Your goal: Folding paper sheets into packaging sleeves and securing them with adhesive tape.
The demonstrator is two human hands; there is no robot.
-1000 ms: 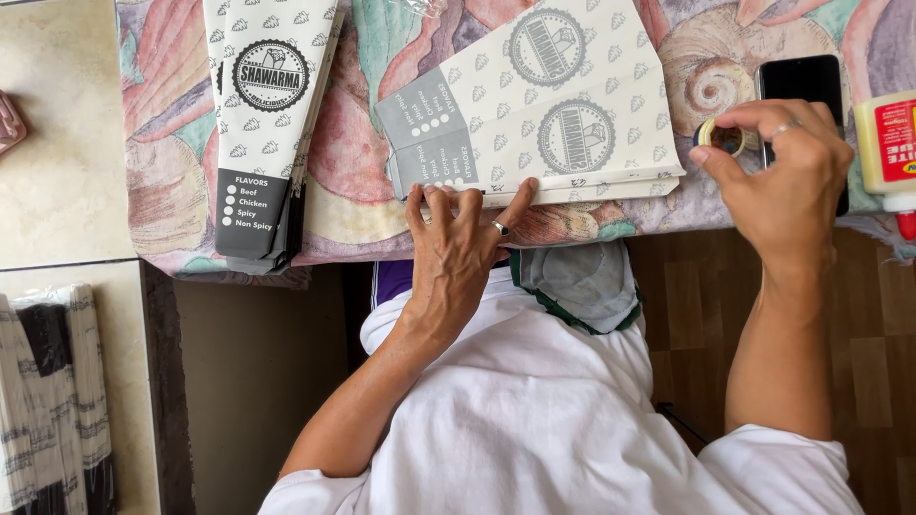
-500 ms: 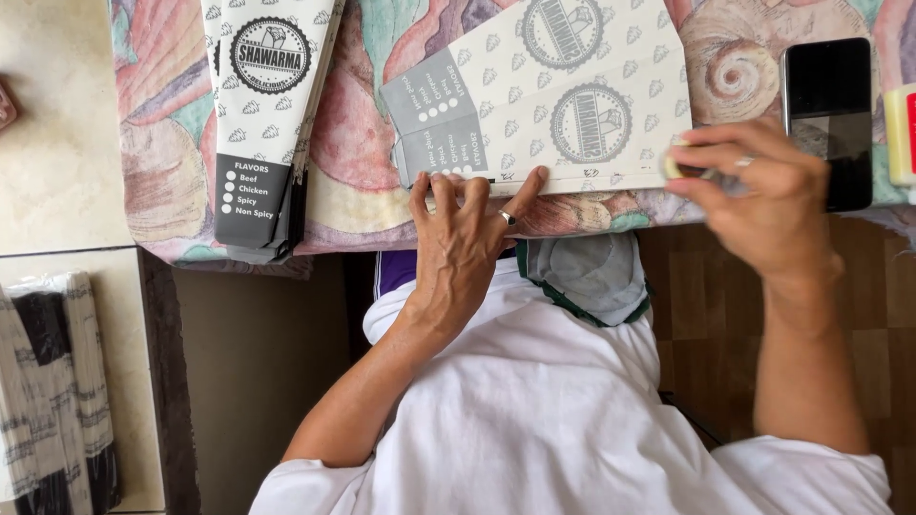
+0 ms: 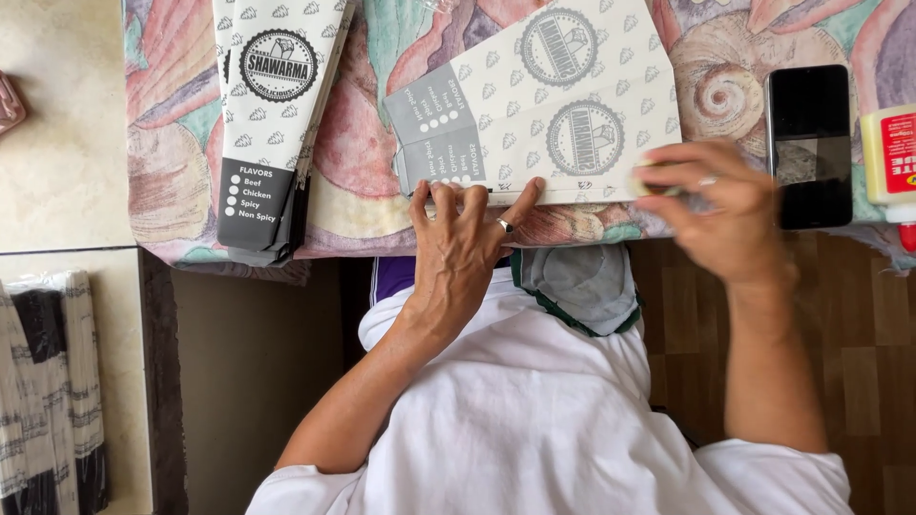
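Observation:
A flat white paper box blank [image 3: 563,95] printed with grey round emblems lies on the patterned cloth [image 3: 353,162] at the table's near edge. My left hand [image 3: 463,243] presses its fingertips on the blank's lower edge, a ring on one finger. My right hand [image 3: 720,205], blurred by motion, is at the blank's lower right corner and pinches a small pale roll-like object [image 3: 652,183]. What that object is stays unclear.
A stack of folded printed blanks [image 3: 272,105] lies to the left. A black phone [image 3: 809,143] and a glue bottle [image 3: 892,157] sit to the right. Bundled wrapped stock [image 3: 48,391] rests at lower left on the tile floor.
My right hand has moved left from beside the phone to the blank's lower right corner, carrying the small object. My left hand stays on the blank's edge.

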